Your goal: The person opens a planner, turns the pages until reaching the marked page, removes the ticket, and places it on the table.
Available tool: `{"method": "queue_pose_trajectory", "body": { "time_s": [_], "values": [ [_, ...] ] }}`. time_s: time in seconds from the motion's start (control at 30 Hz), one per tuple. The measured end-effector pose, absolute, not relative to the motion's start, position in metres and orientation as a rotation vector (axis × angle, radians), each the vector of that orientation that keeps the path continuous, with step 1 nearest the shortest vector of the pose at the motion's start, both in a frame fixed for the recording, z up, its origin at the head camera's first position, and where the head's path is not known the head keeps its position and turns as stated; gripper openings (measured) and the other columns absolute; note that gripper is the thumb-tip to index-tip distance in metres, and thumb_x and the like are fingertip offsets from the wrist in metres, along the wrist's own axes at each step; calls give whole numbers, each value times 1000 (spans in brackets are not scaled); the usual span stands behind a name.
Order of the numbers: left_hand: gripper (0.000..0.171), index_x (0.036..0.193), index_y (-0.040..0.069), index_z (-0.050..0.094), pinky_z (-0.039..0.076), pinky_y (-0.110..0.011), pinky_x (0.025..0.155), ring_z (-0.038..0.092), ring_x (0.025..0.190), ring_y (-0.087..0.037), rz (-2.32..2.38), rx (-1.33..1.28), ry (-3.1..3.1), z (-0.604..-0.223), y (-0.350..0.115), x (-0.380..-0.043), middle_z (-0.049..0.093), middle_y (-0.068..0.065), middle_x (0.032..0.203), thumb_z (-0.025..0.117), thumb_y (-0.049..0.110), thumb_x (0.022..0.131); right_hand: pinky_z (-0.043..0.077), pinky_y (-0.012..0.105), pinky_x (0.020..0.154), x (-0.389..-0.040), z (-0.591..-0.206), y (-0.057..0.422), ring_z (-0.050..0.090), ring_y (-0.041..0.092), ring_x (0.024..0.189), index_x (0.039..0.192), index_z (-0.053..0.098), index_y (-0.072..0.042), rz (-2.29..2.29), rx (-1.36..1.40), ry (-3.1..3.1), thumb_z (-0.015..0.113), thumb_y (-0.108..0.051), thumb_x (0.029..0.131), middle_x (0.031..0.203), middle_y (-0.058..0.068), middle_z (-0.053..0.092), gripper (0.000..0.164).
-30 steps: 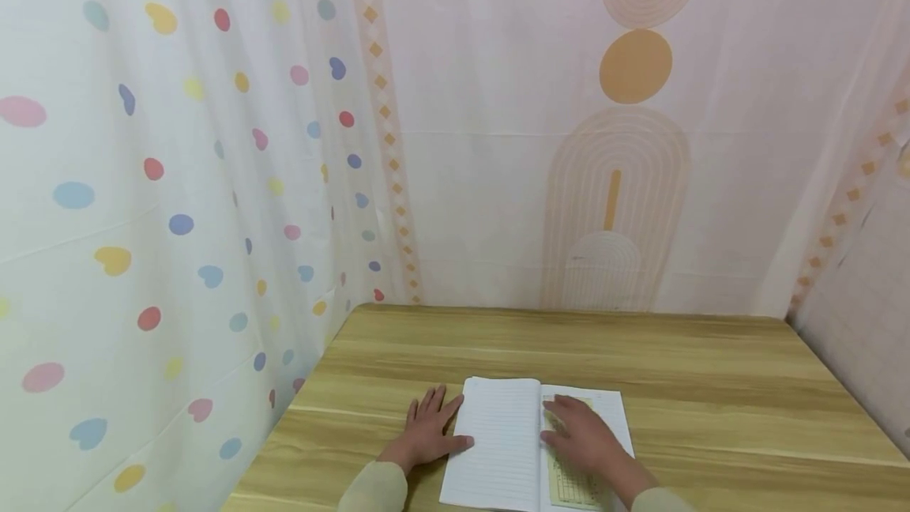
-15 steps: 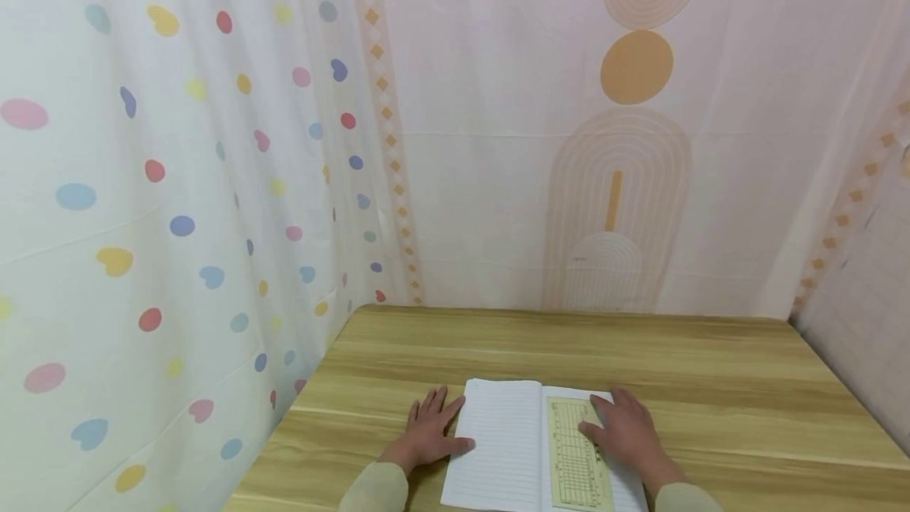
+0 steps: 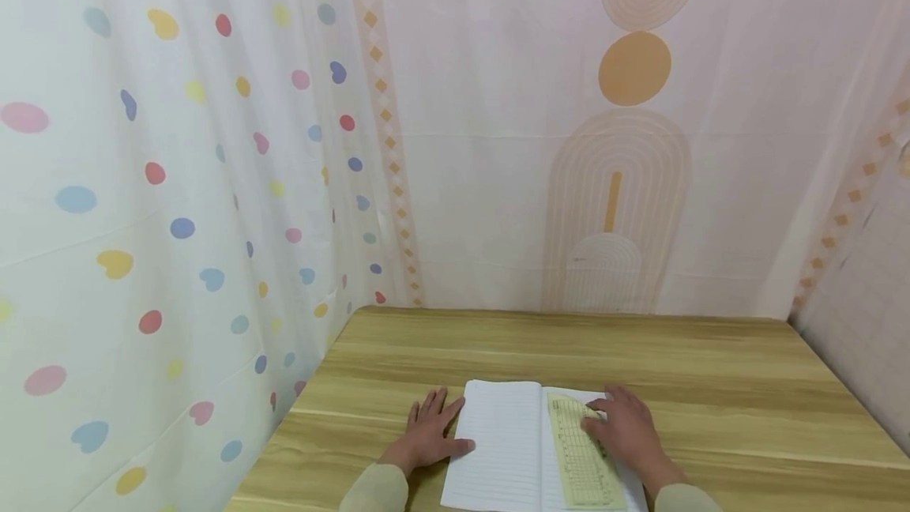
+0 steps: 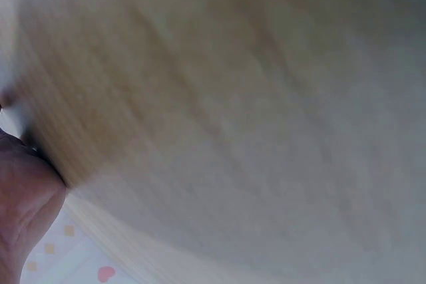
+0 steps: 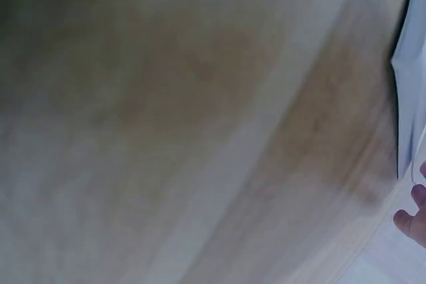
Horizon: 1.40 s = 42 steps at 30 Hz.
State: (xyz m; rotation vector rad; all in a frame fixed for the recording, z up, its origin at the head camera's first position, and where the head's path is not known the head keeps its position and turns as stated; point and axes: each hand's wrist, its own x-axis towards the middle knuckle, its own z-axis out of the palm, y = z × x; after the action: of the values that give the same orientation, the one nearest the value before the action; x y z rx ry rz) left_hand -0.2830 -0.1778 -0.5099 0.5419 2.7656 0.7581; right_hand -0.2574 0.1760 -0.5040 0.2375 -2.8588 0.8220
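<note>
A lined notebook (image 3: 496, 445) lies spread on the table, both pages facing up. On its right page is a pale yellow printed slip (image 3: 581, 457) with a grid, tilted, its upper edge curving up. My right hand (image 3: 626, 427) pinches the slip's upper right edge between thumb and fingers. Flat on the table at the notebook's left edge rests my left hand (image 3: 428, 431), fingers spread, thumb on the left page. The left wrist view has only part of the left hand (image 4: 26, 197) at its edge. Right fingertips (image 5: 403, 221) show beside the notebook's edge (image 5: 407, 91) in the right wrist view.
The wood-grain table (image 3: 711, 385) stretches behind and to both sides of the notebook. A spotted curtain (image 3: 178, 180) hangs on the left, and a pale patterned curtain (image 3: 483, 180) hangs behind the table's far edge.
My right hand has moved right from over the slip to its right edge. The slip, straight half a second ago, has turned and its top has bent up. The left hand stays put.
</note>
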Motion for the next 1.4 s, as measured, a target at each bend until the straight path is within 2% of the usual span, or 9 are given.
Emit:
{"method": "queue_pose_trajectory", "body": {
  "time_s": [0.07,0.17,0.27,0.4,0.53,0.73,0.9,1.1,1.4],
  "values": [
    [82,154,7,36,-1,-67,113,6,147,-48,768,540,2762,-510,-178,-283,13,-29,160,65,52,91,28,72,103,-258,-502,176,37,55,132,107,74,-4,849,226,-2811,73,-24,89,135,34,51,26],
    [82,154,7,36,-2,-67,113,6,147,-48,777,538,2761,-510,-178,-282,13,-29,160,66,51,91,30,73,99,-260,-499,179,41,54,129,111,73,-3,920,181,-2778,72,-25,90,134,32,53,30],
    [82,153,7,37,-2,-66,113,6,147,-48,780,537,2762,-509,-178,-282,14,-29,160,66,50,91,40,66,95,-263,-495,185,54,46,117,118,68,1,1119,106,-2777,69,-24,94,125,27,61,36],
    [82,154,8,36,-2,-66,113,5,147,-48,778,536,2759,-509,-177,-282,13,-29,160,66,51,91,51,52,87,-268,-493,199,62,35,104,129,60,7,1344,15,-2760,65,-21,96,117,25,64,44],
    [82,154,8,35,-2,-66,113,5,148,-47,766,541,2758,-508,-177,-282,12,-29,160,65,51,91,50,53,88,-272,-491,219,60,37,105,136,52,9,1357,-23,-2773,66,-21,95,119,32,60,52],
    [81,154,9,35,-1,-66,114,6,148,-47,752,542,2761,-508,-176,-281,13,-28,160,65,51,92,41,64,97,-268,-485,254,44,57,122,142,41,11,1310,-77,-2837,63,-23,96,134,44,43,61],
    [81,154,8,35,-1,-66,114,6,148,-47,748,541,2761,-506,-175,-280,13,-29,160,65,51,92,37,66,99,-263,-483,279,38,60,125,143,35,14,1250,-111,-2880,62,-24,97,137,46,37,66],
    [82,155,9,34,0,-65,114,6,148,-47,737,544,2760,-506,-175,-279,12,-28,161,64,53,92,36,68,99,-258,-481,301,37,62,125,143,27,18,1194,-152,-2933,61,-23,97,137,47,34,70],
    [83,155,8,34,-1,-66,114,5,148,-47,758,551,2756,-508,-177,-280,12,-28,160,63,54,92,40,68,92,-255,-481,312,42,64,116,138,27,24,980,-95,-2958,60,-17,96,128,49,41,68]
  ]
}}
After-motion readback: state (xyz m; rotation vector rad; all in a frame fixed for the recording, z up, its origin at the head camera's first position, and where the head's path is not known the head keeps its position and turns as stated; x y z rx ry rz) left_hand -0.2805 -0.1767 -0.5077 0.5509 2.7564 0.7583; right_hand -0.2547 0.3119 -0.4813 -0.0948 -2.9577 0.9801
